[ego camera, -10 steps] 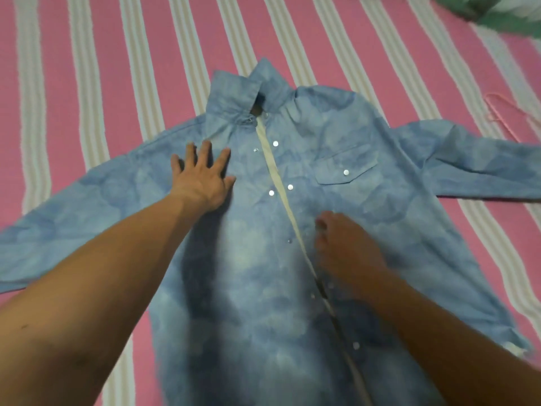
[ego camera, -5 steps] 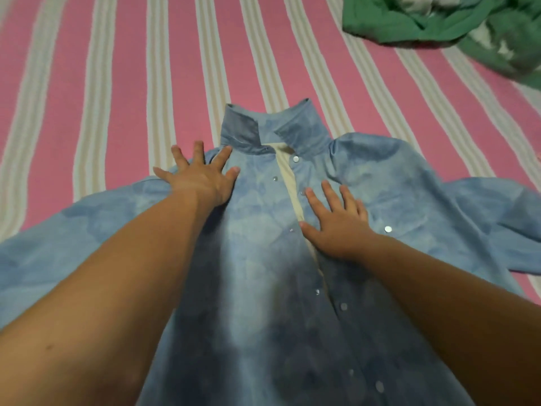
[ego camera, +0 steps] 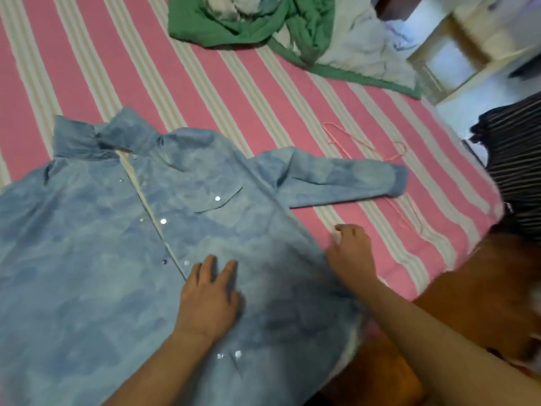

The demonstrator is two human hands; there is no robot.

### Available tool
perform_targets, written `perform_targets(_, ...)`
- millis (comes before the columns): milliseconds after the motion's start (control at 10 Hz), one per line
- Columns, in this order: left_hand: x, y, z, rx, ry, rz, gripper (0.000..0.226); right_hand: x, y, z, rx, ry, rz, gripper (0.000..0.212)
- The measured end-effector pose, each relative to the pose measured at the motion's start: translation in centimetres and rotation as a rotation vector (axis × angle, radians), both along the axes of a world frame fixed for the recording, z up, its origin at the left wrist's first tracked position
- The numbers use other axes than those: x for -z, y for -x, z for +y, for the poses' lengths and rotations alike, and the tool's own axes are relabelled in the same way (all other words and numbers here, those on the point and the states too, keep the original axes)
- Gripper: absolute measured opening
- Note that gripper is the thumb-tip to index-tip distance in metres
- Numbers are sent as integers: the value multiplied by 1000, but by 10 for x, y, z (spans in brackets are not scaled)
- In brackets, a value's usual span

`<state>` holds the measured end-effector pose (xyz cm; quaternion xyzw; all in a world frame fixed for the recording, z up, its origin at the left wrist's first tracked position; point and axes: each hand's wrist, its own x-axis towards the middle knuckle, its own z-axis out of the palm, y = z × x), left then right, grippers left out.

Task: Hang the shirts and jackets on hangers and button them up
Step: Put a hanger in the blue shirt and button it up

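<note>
A light blue denim shirt [ego camera: 96, 244] with silver snap buttons lies flat, front up, on the pink striped bed; its placket is unbuttoned. My left hand [ego camera: 209, 294] rests flat on the shirt's front, just right of the placket, fingers straight. My right hand [ego camera: 349, 253] hovers at the shirt's right side seam, over the bedsheet, with fingers loosely curled and holding nothing. A thin pink wire hanger [ego camera: 366, 145] lies on the bed beyond the shirt's right sleeve, partly under the cuff.
A green and white jacket [ego camera: 263, 27] lies crumpled at the far side of the bed [ego camera: 205, 92]. A black striped garment [ego camera: 515, 153] hangs over the bed's right edge. Floor and furniture show past the top right corner.
The view swung right. My left hand slid down from the shirt's chest to the lower front. My right hand left the placket and moved to the shirt's right edge.
</note>
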<state>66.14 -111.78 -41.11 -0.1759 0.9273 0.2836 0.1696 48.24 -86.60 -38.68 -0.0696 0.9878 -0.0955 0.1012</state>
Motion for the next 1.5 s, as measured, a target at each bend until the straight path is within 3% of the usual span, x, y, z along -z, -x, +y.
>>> perform_targets(100,-7,23,20,15,-1,-169,81,-6,49,88,249,-179,-43,49)
perform_targets(200,16,50,40,-23,18,-306,78,12,117,140,342,-166,-71,73)
perform_targets(300,43,69,65,-57,165,-473,78,41,167,183,339,-171,-174,106)
perform_targets(400,48,93,76,-81,203,-579,62,52,199,203,324,-102,-197,104)
perform_targets(500,38,115,71,-141,150,-666,47,43,218,211,300,-6,-104,81)
perform_targets(600,32,122,63,-113,147,-727,54,24,237,210,384,32,24,67)
perform_targets(700,47,117,57,-110,133,-734,64,-9,261,189,562,99,104,63)
perform_targets(800,38,121,59,-93,80,-778,65,-45,283,150,606,176,234,61)
perform_targets(900,30,127,54,59,100,-793,78,-66,279,88,430,346,210,72)
perform_targets(1000,7,127,55,67,25,-702,62,-72,230,1,155,449,41,81)
perform_targets(1100,-16,113,45,-67,-114,-538,49,-58,152,-76,-118,437,-98,77)
perform_targets(1200,-13,63,13,-426,6,-289,60,-32,89,-123,-314,374,-134,72)
perform_targets(1300,-1,0,-24,-667,27,-159,63,-7,55,-144,-310,170,-168,70)
perform_targets(1400,9,-28,-46,-640,-50,-296,73,5,36,-153,-239,62,-216,59)
perform_targets(1500,11,-7,-59,-676,82,-332,68,10,35,-162,-195,21,-218,61)
